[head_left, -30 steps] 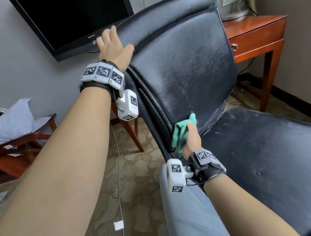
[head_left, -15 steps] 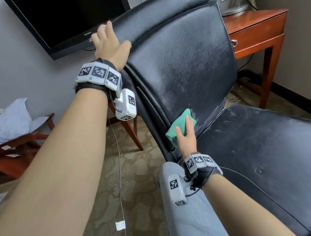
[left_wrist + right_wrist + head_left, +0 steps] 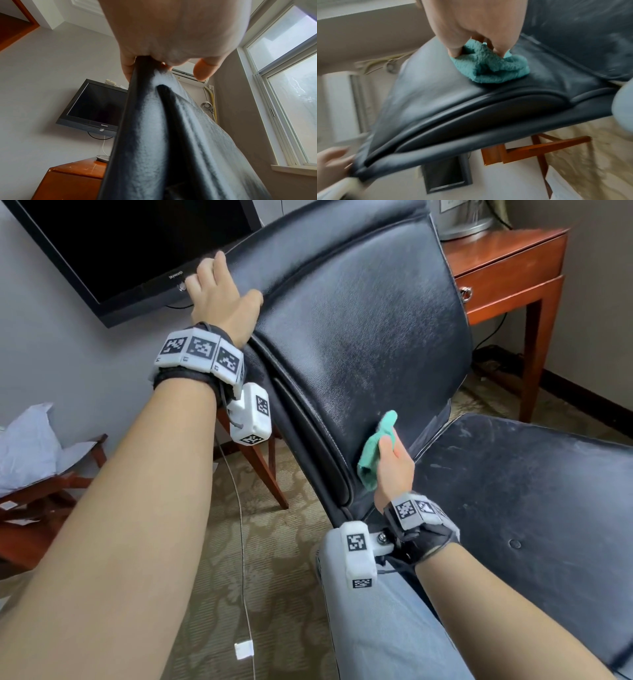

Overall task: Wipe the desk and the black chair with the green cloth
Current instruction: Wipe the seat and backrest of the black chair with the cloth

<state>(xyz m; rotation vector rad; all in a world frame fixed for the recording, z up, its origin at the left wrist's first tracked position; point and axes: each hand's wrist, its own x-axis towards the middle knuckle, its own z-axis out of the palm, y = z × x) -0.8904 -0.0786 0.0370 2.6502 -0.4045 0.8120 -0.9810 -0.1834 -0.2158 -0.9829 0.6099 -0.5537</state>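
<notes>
The black leather chair (image 3: 363, 313) fills the middle of the head view, its backrest tilted and its dusty seat (image 3: 534, 484) at the right. My left hand (image 3: 219, 299) grips the backrest's top left edge, thumb on the front; the left wrist view shows the fingers curled round that black edge (image 3: 142, 75). My right hand (image 3: 390, 460) holds the bunched green cloth (image 3: 376, 446) against the lower part of the backrest near the seat crease. The right wrist view shows the green cloth (image 3: 491, 67) pressed on the leather under my fingers. The wooden desk (image 3: 503, 268) stands behind the chair at the top right.
A black television (image 3: 130, 244) hangs on the wall at the left. A wooden rack with white paper (image 3: 27, 446) stands low on the left. A white cable (image 3: 239, 529) runs over the patterned carpet. My knee in jeans (image 3: 387, 628) is beside the seat.
My right hand has slid the green cloth up and to the right along the lower backrest. My left hand keeps its grip on the top edge.
</notes>
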